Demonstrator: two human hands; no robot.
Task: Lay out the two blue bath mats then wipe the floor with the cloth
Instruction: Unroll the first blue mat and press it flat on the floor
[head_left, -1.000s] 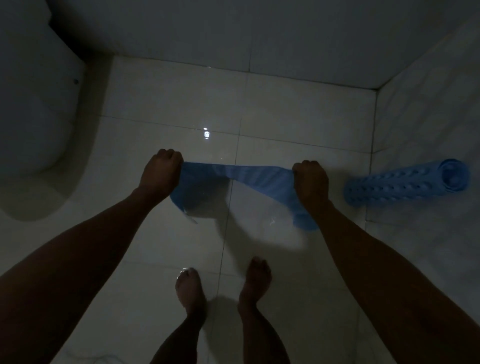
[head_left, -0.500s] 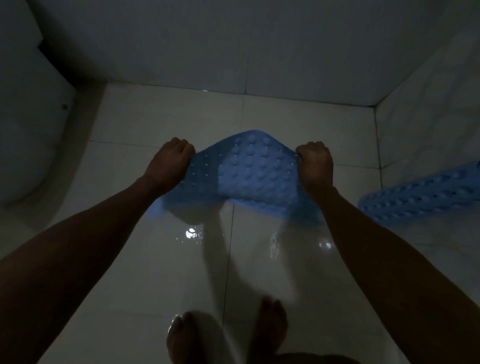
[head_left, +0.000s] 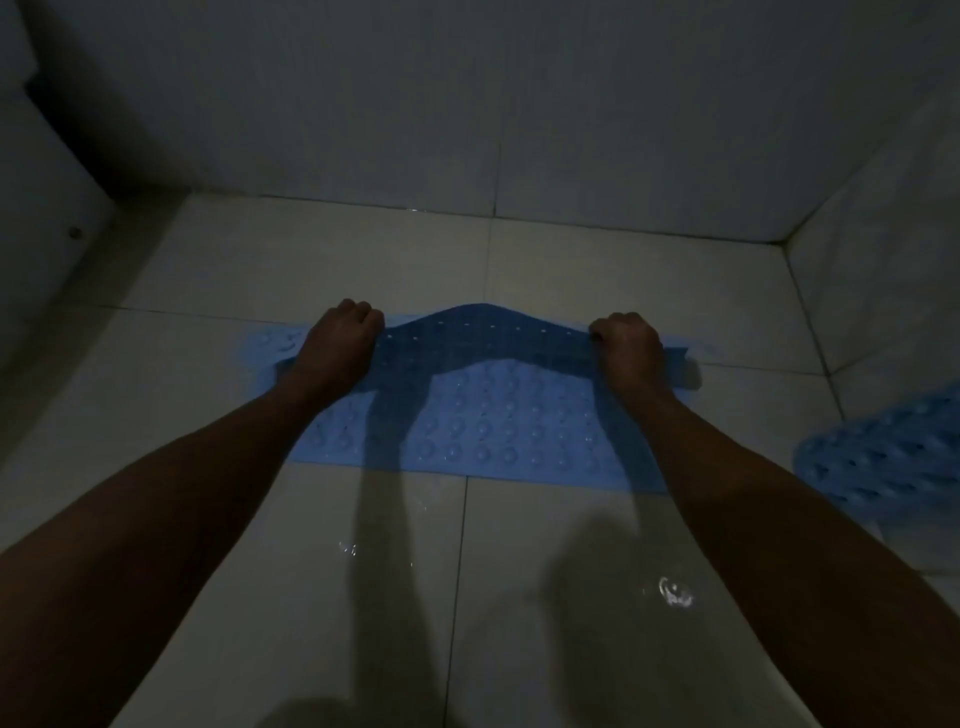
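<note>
A blue bath mat (head_left: 498, 431) with rows of suction cups lies across the white tiled floor, its near part flat and its far edge lifted and folded toward me. My left hand (head_left: 340, 345) grips that far edge on the left. My right hand (head_left: 628, 348) grips it on the right. A second blue mat (head_left: 883, 457), still rolled, rests at the right edge against the side wall. No cloth is in sight.
The toilet (head_left: 36, 244) stands at the left. Tiled walls close the space at the back (head_left: 493, 104) and the right (head_left: 893, 249). Small wet spots (head_left: 675, 592) glint on the floor (head_left: 322, 571) near me. The room is dim.
The mat was held bunched in the air, then spread out; now its near part rests flat on the floor. Both hands have moved lower and farther apart. My feet have left the view.
</note>
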